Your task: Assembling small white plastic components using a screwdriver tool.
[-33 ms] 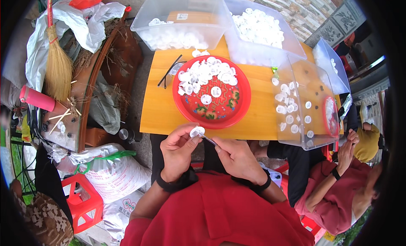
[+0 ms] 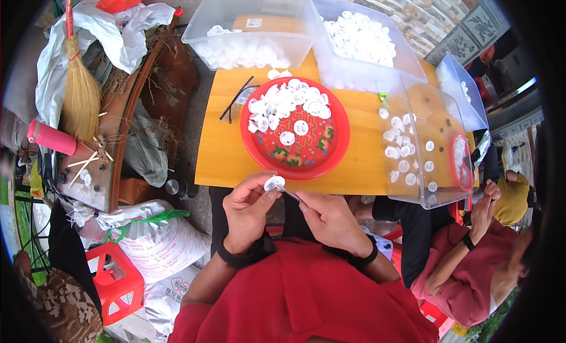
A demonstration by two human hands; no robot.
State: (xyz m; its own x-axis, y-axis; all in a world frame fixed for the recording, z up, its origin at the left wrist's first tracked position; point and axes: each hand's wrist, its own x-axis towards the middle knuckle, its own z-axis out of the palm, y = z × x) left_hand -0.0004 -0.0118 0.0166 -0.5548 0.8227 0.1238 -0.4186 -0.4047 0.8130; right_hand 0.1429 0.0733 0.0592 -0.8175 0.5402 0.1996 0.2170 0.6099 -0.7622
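My left hand pinches a small round white plastic piece between thumb and fingers, just in front of the table edge. In my right hand is a thin metal tool, shaped like a slim rod. Its tip points at the white piece and seems to touch it; the handle is hidden in my fingers. Beyond my hands stands a red round tray with a flower pattern. Similar white pieces are heaped on its far side, and two lie apart near its middle.
Clear plastic bins with white pieces stand at the back of the yellow table. Another clear bin is at the right, with loose pieces about it. Black-rimmed glasses lie left of the tray. A co-worker sits at my right.
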